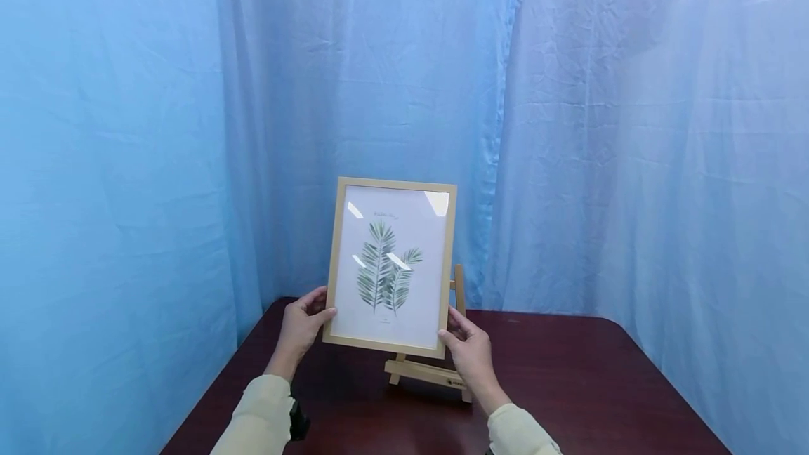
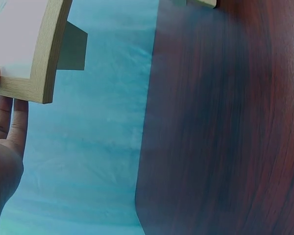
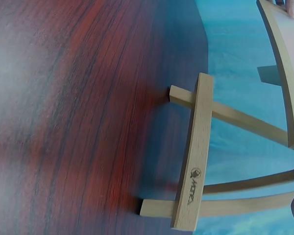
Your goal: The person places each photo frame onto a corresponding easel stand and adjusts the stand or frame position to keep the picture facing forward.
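Note:
A picture frame [image 1: 390,335] with a pale wooden border and a print of green fern leaves is held up in front of a small wooden easel [image 1: 426,373]. My left hand [image 1: 301,325] pinches its left edge near the lower corner, thumb on the front. On the opposite side, my right hand [image 1: 470,353] grips the right edge low down. The frame tilts slightly and its bottom edge hangs above the easel's ledge [image 3: 193,161]. In the left wrist view, a support flap [image 2: 73,48] sticks out behind the frame. Most of the easel's upper part is hidden by the frame.
The easel stands on a dark red-brown wooden table [image 1: 550,371] with rounded far corners. Blue curtains [image 1: 404,76] hang behind the table and along both sides. A dark band or object [image 1: 299,420] shows at the left sleeve.

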### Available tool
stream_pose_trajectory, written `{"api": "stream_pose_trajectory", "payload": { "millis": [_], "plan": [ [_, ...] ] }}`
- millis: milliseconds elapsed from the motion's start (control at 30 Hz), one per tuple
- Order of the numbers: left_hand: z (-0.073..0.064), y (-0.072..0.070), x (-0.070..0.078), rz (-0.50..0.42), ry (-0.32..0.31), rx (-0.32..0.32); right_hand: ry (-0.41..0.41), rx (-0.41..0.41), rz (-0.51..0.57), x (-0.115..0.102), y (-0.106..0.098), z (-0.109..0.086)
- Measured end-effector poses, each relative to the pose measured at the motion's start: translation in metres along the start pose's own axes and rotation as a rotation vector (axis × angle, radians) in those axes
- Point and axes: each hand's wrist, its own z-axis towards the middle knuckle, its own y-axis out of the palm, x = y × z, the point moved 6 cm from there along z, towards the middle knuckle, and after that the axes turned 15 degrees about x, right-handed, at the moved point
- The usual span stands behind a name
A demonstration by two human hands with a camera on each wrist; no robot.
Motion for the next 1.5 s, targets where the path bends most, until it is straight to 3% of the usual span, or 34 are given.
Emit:
{"api": "stream_pose_trajectory", "payload": {
  "millis": [600, 833, 1500],
  "plan": [
    [-0.012, 0.031, 0.002, -0.057, 0.046, -0.039, 0.063, 0.038, -0.043, 0.015, -0.031, 0.005],
    [-0.014, 0.043, 0.002, -0.018, 0.027, -0.05, 0.067, 0.058, -0.002, 0.02, -0.04, 0.009],
    [-0.024, 0.071, -0.002, -0.001, 0.027, -0.093, 0.042, 0.096, -0.061, 0.033, -0.062, 0.016]
  ]
}}
